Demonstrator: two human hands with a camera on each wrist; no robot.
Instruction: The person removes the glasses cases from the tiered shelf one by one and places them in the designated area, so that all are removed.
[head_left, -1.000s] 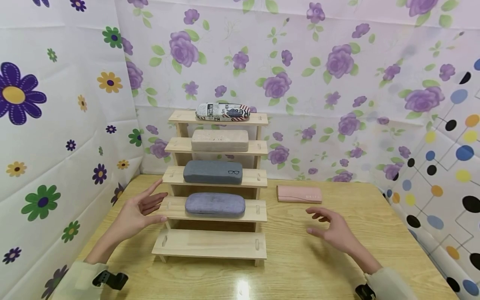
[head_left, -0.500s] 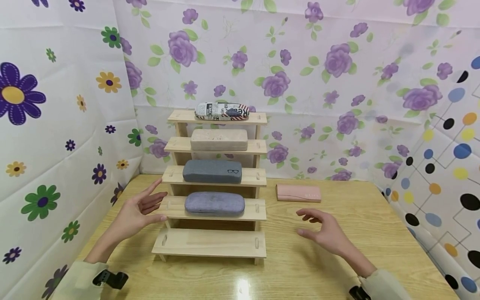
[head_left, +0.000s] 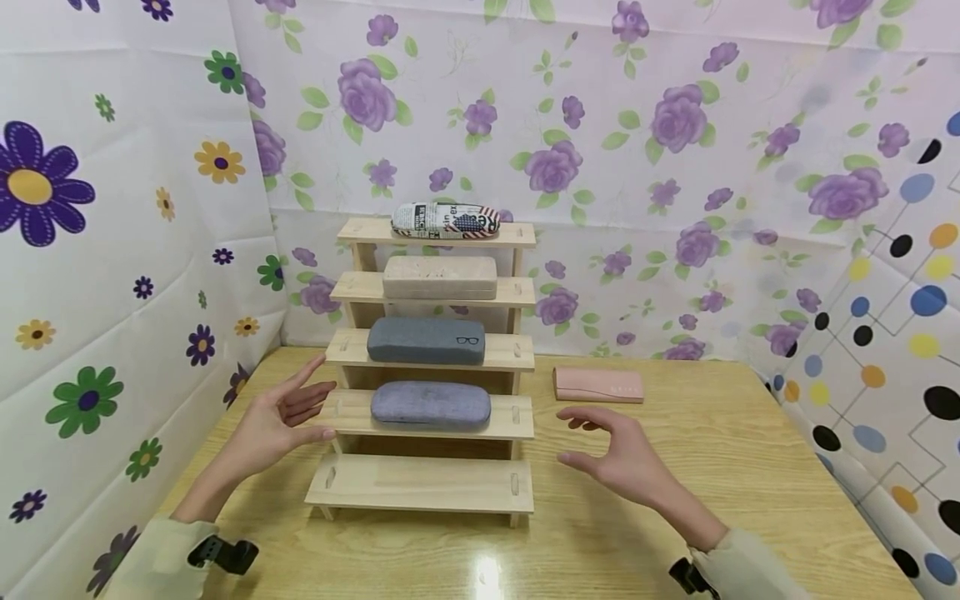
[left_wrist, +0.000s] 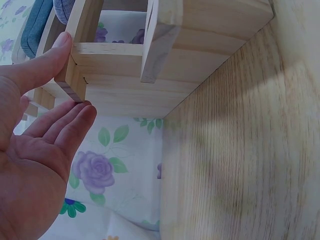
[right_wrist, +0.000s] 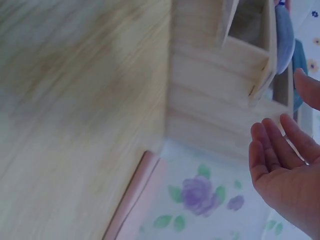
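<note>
A stepped wooden display rack (head_left: 420, 485) stands on the table, bearing a lavender glasses case (head_left: 431, 405), a blue-grey glasses case (head_left: 426, 342), a cream case (head_left: 439, 278) and a newsprint-patterned case (head_left: 446, 221) on its upper steps. My left hand (head_left: 273, 425) holds the left end of the second step from the bottom, thumb (left_wrist: 52, 57) at the front edge and fingertips (left_wrist: 82, 112) at the rear. Right of the rack, my right hand (head_left: 618, 454) hovers with nothing in it. Its fingers (right_wrist: 277, 145) are loosely bent and its thumb is apart, facing the rack's right side.
A pink flat case (head_left: 598, 386) lies on the wooden table (head_left: 690, 433) behind my right hand. Flowered cloth (head_left: 622, 150) hangs along the back, with a daisy-print cloth (head_left: 135, 267) at left and a dotted one (head_left: 900, 358) at right.
My right hand has moved left toward the rack's right side. My left hand stays at the rack's left end, and the cases keep their places.
</note>
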